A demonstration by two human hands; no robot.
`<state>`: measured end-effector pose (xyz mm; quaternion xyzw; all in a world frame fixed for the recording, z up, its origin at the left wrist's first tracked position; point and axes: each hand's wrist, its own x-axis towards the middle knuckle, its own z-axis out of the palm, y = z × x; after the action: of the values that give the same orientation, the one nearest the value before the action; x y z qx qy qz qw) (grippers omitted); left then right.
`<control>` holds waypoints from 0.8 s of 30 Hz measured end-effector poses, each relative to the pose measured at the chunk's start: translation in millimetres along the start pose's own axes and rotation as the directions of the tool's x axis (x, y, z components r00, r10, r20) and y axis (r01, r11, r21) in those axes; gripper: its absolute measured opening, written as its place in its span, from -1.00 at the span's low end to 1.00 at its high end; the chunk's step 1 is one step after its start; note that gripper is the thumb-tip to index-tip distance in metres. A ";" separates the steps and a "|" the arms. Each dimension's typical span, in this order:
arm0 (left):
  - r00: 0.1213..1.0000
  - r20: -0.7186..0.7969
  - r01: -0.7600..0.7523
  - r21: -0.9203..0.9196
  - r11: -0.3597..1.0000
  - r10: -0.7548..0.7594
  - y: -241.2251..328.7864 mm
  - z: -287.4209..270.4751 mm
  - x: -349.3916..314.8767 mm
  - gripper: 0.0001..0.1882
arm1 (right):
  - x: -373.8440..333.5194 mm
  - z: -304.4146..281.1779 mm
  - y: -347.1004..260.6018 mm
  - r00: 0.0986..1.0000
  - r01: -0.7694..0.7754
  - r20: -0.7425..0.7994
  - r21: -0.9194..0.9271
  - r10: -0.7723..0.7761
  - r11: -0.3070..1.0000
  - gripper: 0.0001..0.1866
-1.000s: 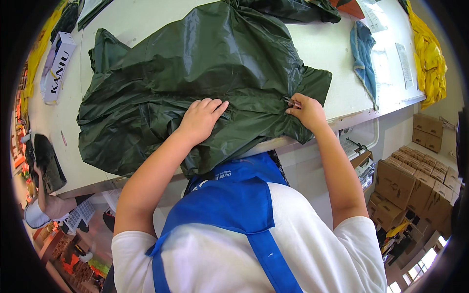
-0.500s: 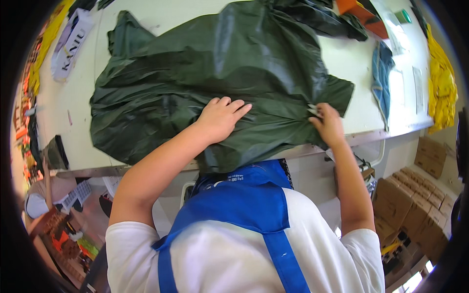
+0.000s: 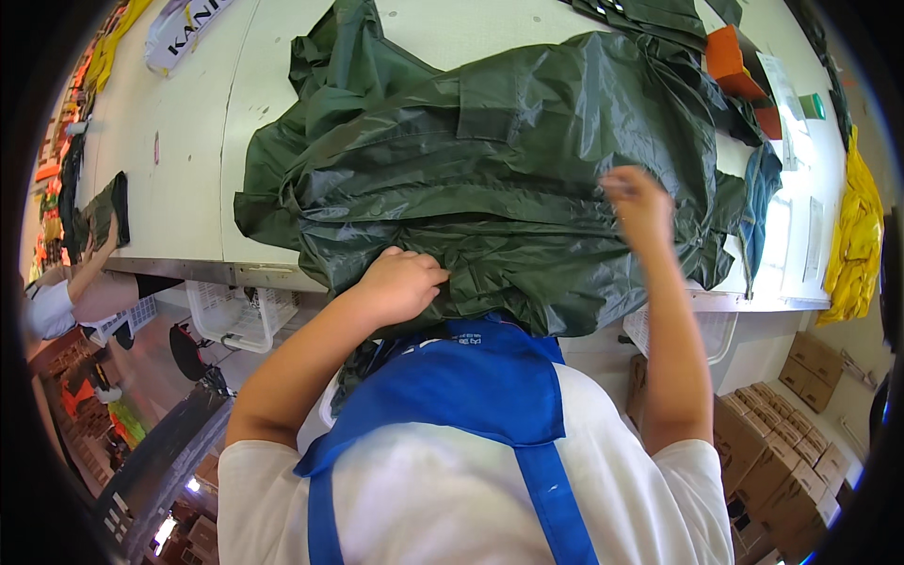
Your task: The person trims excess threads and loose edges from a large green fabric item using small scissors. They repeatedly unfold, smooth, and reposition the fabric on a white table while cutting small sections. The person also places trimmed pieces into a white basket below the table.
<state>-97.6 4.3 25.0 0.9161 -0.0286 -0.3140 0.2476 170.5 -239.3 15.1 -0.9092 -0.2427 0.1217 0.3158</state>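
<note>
A dark green, shiny rain jacket [image 3: 537, 122] lies crumpled across the table, its lower edge hanging over the front toward my blue apron. Near that edge my left hand [image 3: 400, 284] is closed on a fold of the jacket, fingertips bent into the fabric. My right hand [image 3: 643, 209] hovers over the right half of the jacket, beside a long placket-like strip. Its fingers are curled together and blurred; whatever they hold, if anything, cannot be made out.
The white table [image 3: 179, 179] carries an orange holder [image 3: 733, 64], blue denim cloth [image 3: 759, 193] and a printed bag [image 3: 184, 33]. Yellow garments [image 3: 852, 235] hang at the right. White baskets [image 3: 240, 315] sit under the table edge. Another person's hand [image 3: 105, 231] holds dark cloth at the left.
The jacket has been turned and shifted right, showing a pocket flap and the strip. My right hand, which gripped a small pale tool at the fabric, has lifted. My left hand's fingers have drawn together.
</note>
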 end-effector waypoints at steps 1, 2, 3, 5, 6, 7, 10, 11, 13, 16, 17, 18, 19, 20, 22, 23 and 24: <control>0.999 -0.031 -0.027 0.028 0.999 0.028 2.8 -8.4 -3.2 -0.55 | -3.1 21.6 -30.9 0.982 0.025 0.182 0.134 -0.049 0.991 -0.76; 0.960 -0.279 0.043 0.061 0.997 -0.025 5.3 -16.9 -8.2 -0.54 | -7.4 47.4 -45.1 0.959 0.020 0.271 0.222 -0.081 0.975 -0.77; 0.858 -0.510 0.125 0.076 0.989 -0.070 7.1 -27.3 -13.2 -0.53 | -7.2 63.6 -58.7 0.938 0.075 0.327 0.121 -0.111 0.990 -0.79; 0.642 -0.755 0.316 0.104 0.943 -0.132 -7.1 -26.8 -20.0 -0.48 | -4.3 83.1 -67.5 0.895 0.127 0.431 0.009 -0.118 0.992 -0.81; 0.681 -0.710 0.366 0.115 0.923 -0.181 -26.1 -12.4 -21.7 -0.49 | -2.5 89.6 -66.6 0.878 0.111 0.469 -0.012 -0.093 0.994 -0.81; 0.682 -0.710 0.340 0.095 0.936 -0.176 -41.1 2.4 -22.4 -0.51 | -0.5 95.2 -65.7 0.856 0.100 0.512 -0.035 -0.069 0.994 -0.81; 0.677 -0.725 0.286 0.101 0.953 -0.126 -59.2 23.8 -18.6 -0.56 | 0.9 99.3 -59.0 0.869 0.104 0.488 -0.014 -0.084 0.994 -0.80; 0.673 -0.732 0.271 0.115 0.956 -0.103 -62.7 26.8 -16.8 -0.57 | 0.4 96.6 -59.2 0.866 0.103 0.491 0.004 -0.092 0.995 -0.80; 0.677 -0.731 0.261 0.129 0.957 -0.086 -69.8 30.6 -14.2 -0.55 | 3.6 96.4 -56.2 0.857 0.117 0.505 -0.003 -0.099 0.993 -0.80; 0.711 -0.697 0.264 0.149 0.953 -0.088 -75.1 29.8 -10.3 -0.52 | 9.4 92.9 -63.4 0.830 0.131 0.552 -0.063 -0.075 0.989 -0.80; 0.727 -0.680 0.267 0.156 0.951 -0.093 -76.2 28.9 -9.3 -0.51 | 11.2 91.9 -66.5 0.818 0.135 0.572 -0.090 -0.059 0.987 -0.80; 0.729 -0.678 0.257 0.143 0.956 -0.094 -77.3 27.5 -9.0 -0.51 | 12.5 92.9 -66.4 0.815 0.128 0.577 -0.088 -0.054 0.988 -0.79; 0.731 -0.676 0.246 0.132 0.960 -0.094 -78.5 24.7 -9.0 -0.51 | 14.3 93.7 -65.5 0.813 0.121 0.581 -0.086 -0.049 0.989 -0.79; 0.732 -0.674 0.235 0.121 0.965 -0.094 -79.3 21.9 -9.3 -0.50 | 16.1 94.0 -64.9 0.810 0.114 0.585 -0.083 -0.044 0.990 -0.78; 0.767 -0.636 0.221 0.138 0.965 -0.085 -80.1 15.8 -12.1 -0.49 | 20.5 94.9 -65.0 0.789 0.113 0.614 -0.101 -0.027 0.988 -0.78; 0.783 -0.616 0.216 0.146 0.965 -0.082 -80.3 13.5 -13.2 -0.48 | 22.1 95.5 -65.3 0.777 0.114 0.629 -0.109 -0.020 0.987 -0.77; 0.781 -0.619 0.214 0.146 0.966 -0.079 -79.8 12.3 -12.9 -0.48 | 22.9 95.5 -65.6 0.776 0.118 0.630 -0.110 -0.023 0.987 -0.77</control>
<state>-123.4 71.5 -13.8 0.9883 0.0915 -0.0166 0.1208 130.4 -133.4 -18.5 -0.8273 -0.3759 0.3874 0.1555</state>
